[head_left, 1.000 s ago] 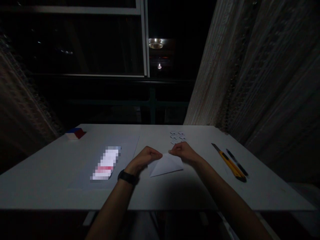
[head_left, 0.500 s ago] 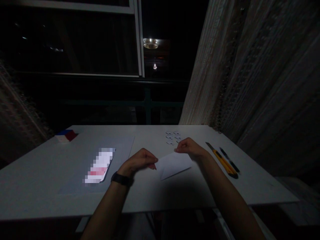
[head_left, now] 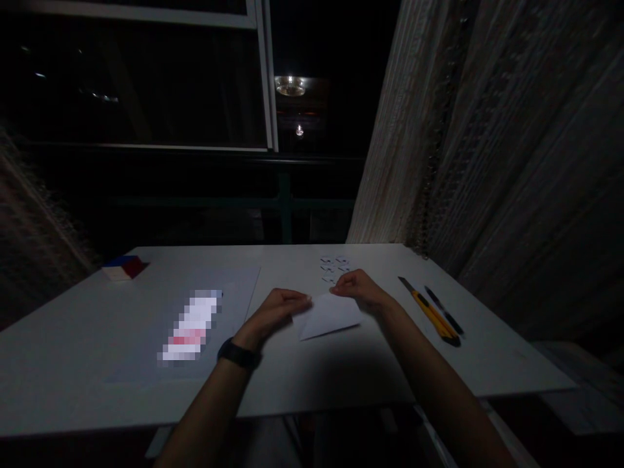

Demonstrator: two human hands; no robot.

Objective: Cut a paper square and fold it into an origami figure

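Observation:
A folded sheet of white paper (head_left: 330, 318) is held between my two hands, a little above the table and tilted. My left hand (head_left: 280, 312), with a dark band on its wrist, pinches the paper's left edge. At the upper edge my right hand (head_left: 359, 289) grips it between thumb and fingers. Just behind the right hand, several small pieces with dark marks (head_left: 327, 268) lie in rows on the table; the hand hides some of them.
On the white table (head_left: 370, 380) a lit phone (head_left: 191, 325) rests on a large sheet (head_left: 238, 292) at left. A red, white and blue cube (head_left: 123, 268) sits farther left. At right lie a yellow box cutter (head_left: 431, 313) and a dark pen (head_left: 444, 311). Curtains hang at both sides.
Both hands and the paper have shifted slightly left in view. My left hand's fingers now reach farther over the paper's left edge; the right hand still grips the upper edge.

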